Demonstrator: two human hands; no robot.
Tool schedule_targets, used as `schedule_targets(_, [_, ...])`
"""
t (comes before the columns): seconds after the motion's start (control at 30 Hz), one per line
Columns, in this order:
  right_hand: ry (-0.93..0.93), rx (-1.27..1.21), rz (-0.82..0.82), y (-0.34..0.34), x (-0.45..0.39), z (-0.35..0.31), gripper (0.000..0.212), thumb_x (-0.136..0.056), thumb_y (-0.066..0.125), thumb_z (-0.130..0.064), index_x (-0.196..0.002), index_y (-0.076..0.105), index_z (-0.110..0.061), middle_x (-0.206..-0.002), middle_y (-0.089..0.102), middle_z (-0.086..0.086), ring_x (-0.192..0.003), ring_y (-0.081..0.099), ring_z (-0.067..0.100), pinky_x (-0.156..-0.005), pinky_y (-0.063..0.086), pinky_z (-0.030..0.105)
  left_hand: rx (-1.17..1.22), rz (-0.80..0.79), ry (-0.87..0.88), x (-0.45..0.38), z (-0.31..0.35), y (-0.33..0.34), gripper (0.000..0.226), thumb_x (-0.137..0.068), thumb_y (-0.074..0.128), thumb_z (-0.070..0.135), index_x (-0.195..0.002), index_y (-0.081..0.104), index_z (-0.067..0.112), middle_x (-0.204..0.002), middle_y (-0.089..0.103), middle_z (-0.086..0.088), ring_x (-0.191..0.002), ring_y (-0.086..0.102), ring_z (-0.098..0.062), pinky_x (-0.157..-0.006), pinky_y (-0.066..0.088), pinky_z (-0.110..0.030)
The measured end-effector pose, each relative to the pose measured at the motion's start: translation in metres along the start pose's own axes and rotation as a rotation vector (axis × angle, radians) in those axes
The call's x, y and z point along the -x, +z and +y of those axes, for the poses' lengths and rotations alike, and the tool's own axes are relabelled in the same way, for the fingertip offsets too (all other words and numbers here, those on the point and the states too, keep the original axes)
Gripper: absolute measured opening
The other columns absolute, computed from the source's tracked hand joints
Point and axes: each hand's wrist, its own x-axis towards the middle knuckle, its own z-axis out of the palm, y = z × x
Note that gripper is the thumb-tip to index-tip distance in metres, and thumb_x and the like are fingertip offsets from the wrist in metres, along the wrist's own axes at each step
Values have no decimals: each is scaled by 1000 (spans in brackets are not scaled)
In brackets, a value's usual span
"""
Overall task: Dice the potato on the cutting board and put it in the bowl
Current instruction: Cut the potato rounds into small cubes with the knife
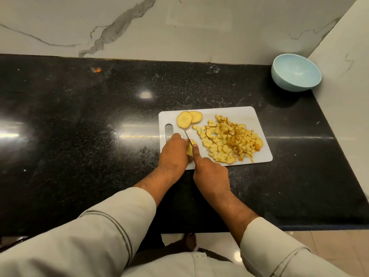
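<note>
A white cutting board point(245, 113) lies on the black counter. A heap of diced potato point(229, 139) covers its right half. Two round potato slices point(188, 118) overlap at its far left corner. My left hand point(173, 153) presses down a small potato piece point(190, 149) at the board's near left edge. My right hand point(210, 172) grips a knife point(187, 137), index finger laid along the spine, the blade across that piece. The handle is hidden in my fist. A light blue bowl point(295, 74), empty inside, stands tilted at the far right corner.
The black granite counter point(79, 126) stretches wide to the left of the board. A marble wall point(159, 27) runs behind it and another wall point(343, 96) closes the right side beside the bowl. The counter's front edge is near my sleeves.
</note>
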Motion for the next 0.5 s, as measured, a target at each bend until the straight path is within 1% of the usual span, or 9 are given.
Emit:
schedule_targets(0.07, [0, -1, -5, 2, -5, -1, 69, -94, 39, -19, -153, 6, -29, -90, 58, 3, -73, 61, 27, -52, 28, 32, 48, 18, -28, 1, 2, -1, 11, -89, 62, 15, -83, 58, 8, -100, 56, -12, -91, 59, -29, -78, 51, -41])
schedule_targets(0.13, [2, -1, -9, 3, -6, -2, 70, -93, 39, -19, -153, 4, -29, -90, 59, 4, -74, 61, 28, -53, 30, 33, 108, 25, -58, -1, 5, -2, 25, -89, 60, 12, -71, 43, 15, -96, 59, -14, -87, 61, -32, -76, 53, -45])
schedule_targets(0.17, [7, 0, -18, 4, -6, -3, 71, -93, 39, -19, -153, 3, -30, -90, 58, 4, -75, 61, 28, -53, 30, 33, 122, 21, -74, -1, 6, -3, 26, -90, 59, 11, -71, 42, 15, -96, 60, -15, -86, 61, -32, -76, 53, -47])
schedule_targets(0.27, [9, 8, -59, 1, -2, -1, 72, -92, 39, -18, -153, 2, -30, -85, 56, 3, -74, 61, 28, -53, 29, 32, 49, 18, -58, -2, 4, -2, 7, -90, 57, 9, -85, 54, 6, -101, 57, -14, -91, 60, -32, -78, 52, -44])
schedule_targets(0.3, [6, 9, -69, 1, 3, 1, 72, -92, 39, -19, -153, 2, -30, -83, 55, 3, -73, 61, 27, -52, 28, 32, 13, 7, -44, -2, 3, 0, 6, -88, 59, 9, -90, 58, 3, -103, 55, -14, -93, 59, -31, -78, 52, -42])
schedule_targets(0.37, [4, 24, -89, 0, 16, 6, 72, -92, 40, -19, -153, 2, -29, -83, 56, 3, -67, 59, 26, -50, 28, 31, -50, -21, -13, -1, 2, 1, 18, -85, 67, 15, -99, 63, 3, -106, 52, -11, -98, 57, -29, -81, 51, -40])
schedule_targets(0.4, [5, 40, -95, 0, 23, 9, 73, -93, 40, -19, -153, 0, -28, -82, 53, 2, -62, 55, 24, -48, 27, 30, -77, -27, -6, -2, 2, 1, 23, -85, 70, 19, -102, 64, 4, -108, 51, -10, -100, 56, -28, -82, 51, -40])
schedule_targets(0.47, [8, 71, -107, 1, 39, 14, 74, -93, 40, -21, -153, -3, -28, -78, 46, 0, -56, 46, 21, -45, 23, 28, -133, -34, 0, -1, 1, 3, 27, -86, 70, 24, -104, 66, 5, -110, 50, -9, -101, 55, -27, -83, 51, -39])
schedule_targets(0.5, [12, 74, -111, 2, 48, 17, 74, -94, 40, -22, -153, -5, -28, -79, 48, -1, -57, 49, 21, -46, 25, 28, -149, -37, 4, -2, 1, 4, 27, -86, 69, 25, -103, 66, 5, -110, 51, -9, -102, 55, -27, -83, 51, -38])
